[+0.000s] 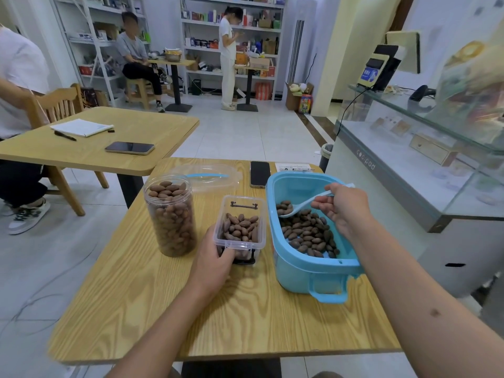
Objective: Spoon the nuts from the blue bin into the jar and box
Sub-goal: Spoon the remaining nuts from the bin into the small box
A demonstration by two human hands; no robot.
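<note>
Now right hand point(344, 205) pinching spoon point(302, 204) — left hand point(215, 261) gripping box point(240, 227)

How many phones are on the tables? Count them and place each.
2. One phone lies on the far table, near its front edge. The other phone lies on the near table, behind the blue bin.

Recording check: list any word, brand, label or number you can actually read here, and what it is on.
"coolpad": on the front edge of the glass display counter.
Printed sheet beside the phone: too small to read.
Blue screen on the counter terminal: blurred.
Shelf boxes: too far to read.
</note>
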